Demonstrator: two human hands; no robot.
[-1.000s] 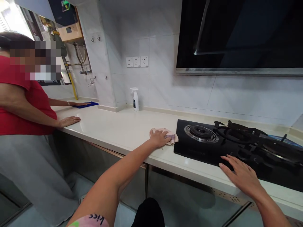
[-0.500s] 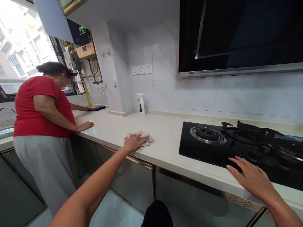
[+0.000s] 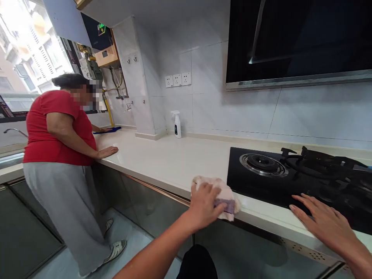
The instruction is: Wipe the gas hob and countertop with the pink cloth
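My left hand (image 3: 204,205) presses a pale pink cloth (image 3: 223,186) with a purple patch against the front edge of the white countertop (image 3: 174,159). The fingers curve over the cloth, and part of it hangs past the edge. To the right, my right hand (image 3: 322,221) rests with fingers stretched out at the front of the black gas stove (image 3: 261,193), holding nothing. The cloth lies close to the stove's left front corner.
A white spray bottle (image 3: 177,126) stands against the back wall. At the left, a person in a red shirt (image 3: 58,131) leans on the counter, one hand on a blue cloth (image 3: 109,130). A range hood (image 3: 302,42) hangs above the stove, with a burner grate (image 3: 325,162) below.
My left hand has slid the cloth right and toward me, up to the counter edge beside the stove. The other person's blue cloth has moved left. My right hand stays at the stove.
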